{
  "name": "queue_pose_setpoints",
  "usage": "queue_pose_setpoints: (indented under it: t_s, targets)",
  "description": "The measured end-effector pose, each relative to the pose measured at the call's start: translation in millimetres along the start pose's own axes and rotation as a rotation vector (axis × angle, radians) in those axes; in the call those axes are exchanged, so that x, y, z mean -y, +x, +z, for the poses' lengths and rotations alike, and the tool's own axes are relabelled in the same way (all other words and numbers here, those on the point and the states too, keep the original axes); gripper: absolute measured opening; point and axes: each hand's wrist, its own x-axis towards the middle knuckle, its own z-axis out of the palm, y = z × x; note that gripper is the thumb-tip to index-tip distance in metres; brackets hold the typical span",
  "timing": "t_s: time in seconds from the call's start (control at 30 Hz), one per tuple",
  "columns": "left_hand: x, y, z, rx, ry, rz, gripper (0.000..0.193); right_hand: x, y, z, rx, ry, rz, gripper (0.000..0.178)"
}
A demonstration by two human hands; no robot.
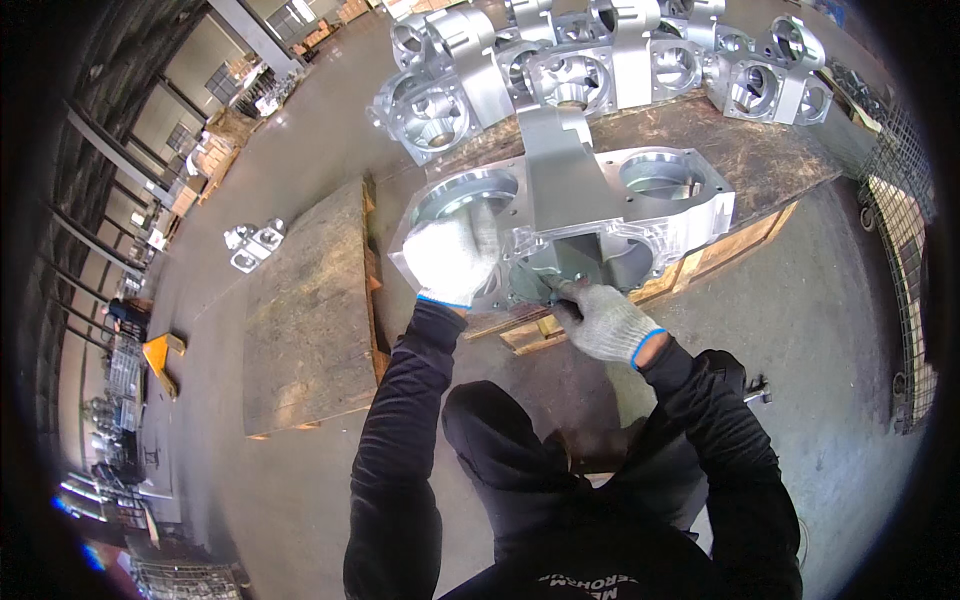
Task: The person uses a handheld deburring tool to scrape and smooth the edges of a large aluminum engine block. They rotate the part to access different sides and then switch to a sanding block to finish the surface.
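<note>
Housing: I see the machined metal housing [572, 180] at the wooden pallet's [780, 160] near edge | left hand [450, 262]: gloved, against the housing; glare, finger closure I can't tell | right hand [612, 322]: gloved, pallet's near side, fingers curled, grip I can't tell | risk: uneven pressure could tip the housing pallet-outward; any sharp bore rim could snag gloves

A: Left hand [450, 260]?
B: Blown out by glare; knit detail lost.
A: Right hand [608, 322]?
B: Fingertips murky against the near casting [565, 185]; greenish patch [533, 283] there, cloth or surface, cannot tell.
A: Rear castings [633, 60]?
B: Topmost cut by upper edge, others partly hidden behind neighbours.
A: Stacked goods [212, 157], far left?
B: Small, blurred; contents indistinct.
</note>
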Motion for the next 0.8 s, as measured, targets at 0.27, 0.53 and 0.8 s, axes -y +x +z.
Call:
queue_pose_setpoints:
  t_s: [0.27, 0.53, 0.8]
  targets:
    - [-4, 0, -5, 0.045, 0.046, -0.041, 0.033, -19, -13, -10, 0.102, 0.194, 0.044, 0.047]
    - [-1, 5, -3, -0.019, 0.043, 0.042, 0.037, 0, -7, -26, 0.272, 0.382, 0.329, 0.048]
    - [-5, 6, -5, 0.044, 0.046, 0.021, 0.044, -7, 11, -23, 0.252, 0.472, 0.194, 0.046]
